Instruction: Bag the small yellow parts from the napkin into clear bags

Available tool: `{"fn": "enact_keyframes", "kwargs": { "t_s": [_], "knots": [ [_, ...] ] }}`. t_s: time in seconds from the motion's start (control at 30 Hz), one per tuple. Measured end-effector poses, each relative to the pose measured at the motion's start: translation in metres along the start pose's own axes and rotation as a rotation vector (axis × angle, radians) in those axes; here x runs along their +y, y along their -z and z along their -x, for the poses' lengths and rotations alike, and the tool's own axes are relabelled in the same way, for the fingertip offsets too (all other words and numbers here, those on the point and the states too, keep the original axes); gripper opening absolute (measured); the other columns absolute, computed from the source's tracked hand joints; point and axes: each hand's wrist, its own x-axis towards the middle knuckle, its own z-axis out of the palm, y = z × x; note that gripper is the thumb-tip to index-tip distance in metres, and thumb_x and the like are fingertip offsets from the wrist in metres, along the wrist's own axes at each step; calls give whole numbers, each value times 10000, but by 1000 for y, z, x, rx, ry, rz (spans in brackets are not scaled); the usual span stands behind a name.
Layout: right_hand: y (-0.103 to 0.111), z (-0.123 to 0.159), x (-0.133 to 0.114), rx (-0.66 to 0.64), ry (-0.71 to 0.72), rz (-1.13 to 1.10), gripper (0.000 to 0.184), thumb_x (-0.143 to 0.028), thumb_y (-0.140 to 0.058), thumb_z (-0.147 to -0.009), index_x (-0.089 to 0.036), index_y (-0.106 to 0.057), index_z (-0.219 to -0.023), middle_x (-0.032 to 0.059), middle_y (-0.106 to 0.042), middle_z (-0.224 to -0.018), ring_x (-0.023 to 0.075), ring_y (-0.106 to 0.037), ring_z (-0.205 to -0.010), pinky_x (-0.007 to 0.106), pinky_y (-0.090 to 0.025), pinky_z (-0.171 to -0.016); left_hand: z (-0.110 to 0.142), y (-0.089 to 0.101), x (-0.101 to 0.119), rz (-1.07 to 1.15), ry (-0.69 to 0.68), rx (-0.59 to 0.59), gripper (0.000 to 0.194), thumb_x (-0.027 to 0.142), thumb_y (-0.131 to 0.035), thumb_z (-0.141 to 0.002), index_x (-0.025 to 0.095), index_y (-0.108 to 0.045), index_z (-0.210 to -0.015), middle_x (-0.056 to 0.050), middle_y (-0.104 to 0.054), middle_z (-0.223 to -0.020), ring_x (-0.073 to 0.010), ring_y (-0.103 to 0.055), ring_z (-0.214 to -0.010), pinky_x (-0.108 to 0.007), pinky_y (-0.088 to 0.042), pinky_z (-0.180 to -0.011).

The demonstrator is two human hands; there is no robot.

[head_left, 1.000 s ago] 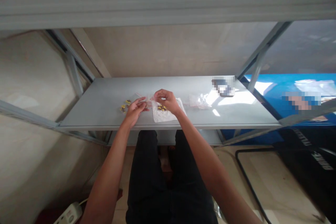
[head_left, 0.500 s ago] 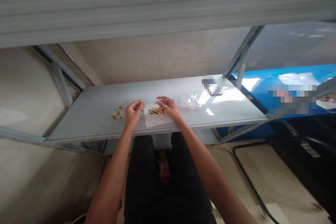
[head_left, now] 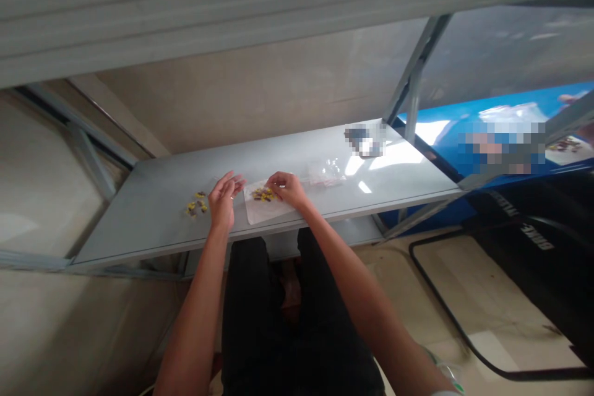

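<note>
A: Main thing, looks?
B: Small yellow-and-dark pieces (head_left: 263,195), glossy-looking, lying in a loose heap; finer detail is staying too small to read.
A: Where?
B: They're sitting on a white sheet (head_left: 260,216), cloth or plastic, can't tell, which is lying flat on the gray shelf (head_left: 153,198) near its front edge.
A: Right hand (head_left: 286,189)?
B: Reaching over the sheet, fingers bending together at the heap. Whether they're gripping a piece, can't tell.
A: Left hand (head_left: 225,195)?
B: Hovering just left of the sheet, fingers spreading loosely, released.
A: Others?
B: A second cluster (head_left: 192,206), same colors, is lying scattered left of that hand. Clear plastic (head_left: 325,174) is glinting on the right.
</note>
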Motion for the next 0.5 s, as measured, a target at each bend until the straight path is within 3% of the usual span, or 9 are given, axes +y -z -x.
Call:
{"fn": "enact_keyframes", "kwargs": {
  "t_s": [0.2, 0.33, 0.43, 0.5],
  "knots": [
    [0, -1, -2, 5, -11, -58, 221, -354, -670, -772, -142, -686, -832, 18, -687, -725, 88, -532, -549, 199, -394, -510, 15, -3, -5, -20, 76, -9, 487, 515, -684, -875, 170, -627, -1214, -158, -737, -1180, -239, -756, -987, -389, -590, -922],
    [0, -1, -4, 29, -58, -116, 272, -425, -692, -782, -158, -671, -829, -34, -596, -596, 78, -448, -466, 206, -341, -459, 19, -4, -1, -69, 59, -32, 445, 475, -660, -889, 143, -636, -1185, -153, -745, -1135, -244, -757, -956, -391, -595, -894],
    [0, 0, -6, 111, -45, -116, 311, -487, -703, -789, -181, -649, -815, -42, -559, -585, 94, -471, -502, 212, -361, -478, 17, 10, 3, -293, -55, -29, 331, 408, -585, -921, 143, -683, -1096, -135, -756, -1067, -254, -741, -957, -408, -587, -891],
    [1, 1, -9, 190, -32, -112, 327, -519, -688, -806, -198, -631, -826, -38, -555, -612, 105, -497, -546, 211, -384, -499, 15, 27, 5, -574, -179, 22, 258, 326, -548, -916, 157, -720, -1009, -122, -759, -1040, -267, -718, -997, -439, -549, -962]
  ]
}}
